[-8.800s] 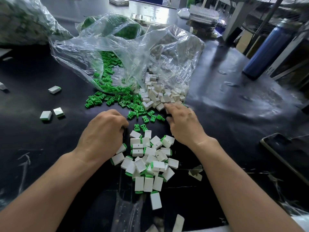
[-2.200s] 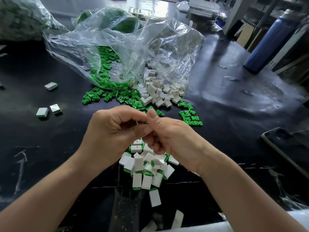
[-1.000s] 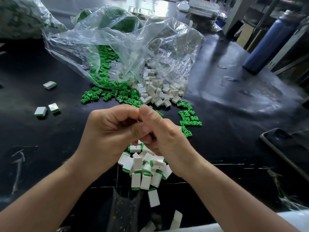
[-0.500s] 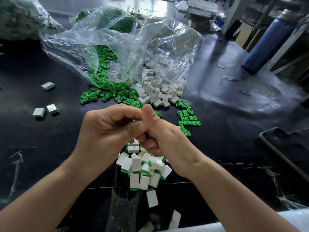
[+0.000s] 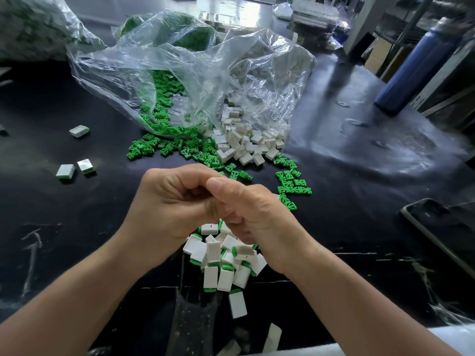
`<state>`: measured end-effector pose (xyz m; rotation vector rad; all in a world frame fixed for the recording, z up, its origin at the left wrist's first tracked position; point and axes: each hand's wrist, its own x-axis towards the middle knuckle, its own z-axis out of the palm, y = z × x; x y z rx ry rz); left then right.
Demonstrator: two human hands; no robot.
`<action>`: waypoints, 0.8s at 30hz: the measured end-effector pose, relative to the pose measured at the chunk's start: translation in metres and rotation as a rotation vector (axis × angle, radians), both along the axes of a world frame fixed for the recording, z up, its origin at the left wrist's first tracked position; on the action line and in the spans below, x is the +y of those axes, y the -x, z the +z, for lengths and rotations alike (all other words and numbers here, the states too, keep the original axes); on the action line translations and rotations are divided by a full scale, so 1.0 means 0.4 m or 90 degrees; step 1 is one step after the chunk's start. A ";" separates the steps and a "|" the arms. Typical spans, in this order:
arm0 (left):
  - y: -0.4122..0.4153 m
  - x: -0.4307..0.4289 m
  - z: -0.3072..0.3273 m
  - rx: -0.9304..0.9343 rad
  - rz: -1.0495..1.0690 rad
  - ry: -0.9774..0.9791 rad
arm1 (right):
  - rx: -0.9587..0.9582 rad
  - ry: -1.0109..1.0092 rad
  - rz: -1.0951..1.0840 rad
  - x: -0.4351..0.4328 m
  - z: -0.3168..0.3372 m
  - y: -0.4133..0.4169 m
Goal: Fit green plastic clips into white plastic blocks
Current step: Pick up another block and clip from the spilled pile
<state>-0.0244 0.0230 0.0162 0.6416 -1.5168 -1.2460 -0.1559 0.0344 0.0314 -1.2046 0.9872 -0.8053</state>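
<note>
Pressing closer, the right hand (image 5: 253, 214) is folding its thumb over the left hand (image 5: 168, 201), hiding the green clip glimpsed earlier: likely it is seating. Both are curling tight; what they are pinching is hidden. Finished blocks (image 5: 218, 260) are lying beneath, loose clips (image 5: 293, 183) nearby.

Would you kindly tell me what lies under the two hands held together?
A heap of white blocks with green clips fitted lies on the black table beneath the left hand and right hand. Anything pinched between them is hidden by their fingers.
</note>
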 end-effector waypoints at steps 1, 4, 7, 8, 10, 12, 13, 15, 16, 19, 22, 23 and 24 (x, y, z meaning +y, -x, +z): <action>0.001 0.001 0.000 -0.003 0.008 -0.003 | -0.004 -0.006 -0.002 0.001 0.000 0.001; 0.005 -0.002 -0.001 -0.004 0.031 -0.040 | 0.012 -0.024 0.003 -0.005 -0.005 0.007; 0.007 -0.004 0.001 -0.002 0.038 -0.105 | 0.007 -0.073 0.065 -0.014 -0.011 0.015; 0.008 -0.004 0.001 -0.009 0.040 -0.122 | 0.000 -0.079 0.084 -0.016 -0.011 0.017; 0.009 -0.003 0.002 -0.011 0.032 -0.151 | -0.005 -0.083 0.098 -0.018 -0.012 0.019; 0.007 -0.003 0.004 -0.011 0.024 -0.170 | -0.001 -0.099 0.092 -0.023 -0.015 0.020; 0.007 -0.003 0.004 -0.015 0.025 -0.175 | 0.010 -0.103 0.090 -0.025 -0.017 0.021; 0.005 -0.003 0.003 -0.010 0.031 -0.186 | 0.028 -0.099 0.092 -0.029 -0.020 0.025; 0.005 -0.004 0.004 -0.007 0.036 -0.191 | 0.031 -0.095 0.096 -0.031 -0.021 0.027; 0.004 -0.004 0.007 -0.010 0.050 -0.193 | 0.027 -0.082 0.117 -0.031 -0.019 0.030; 0.002 -0.002 0.014 -0.011 0.033 -0.194 | 0.039 -0.066 0.113 -0.029 -0.014 0.033; 0.001 -0.003 0.015 -0.008 0.026 -0.197 | 0.056 -0.058 0.108 -0.028 -0.013 0.033; -0.001 -0.003 0.015 -0.005 0.020 -0.201 | 0.070 -0.049 0.106 -0.027 -0.013 0.032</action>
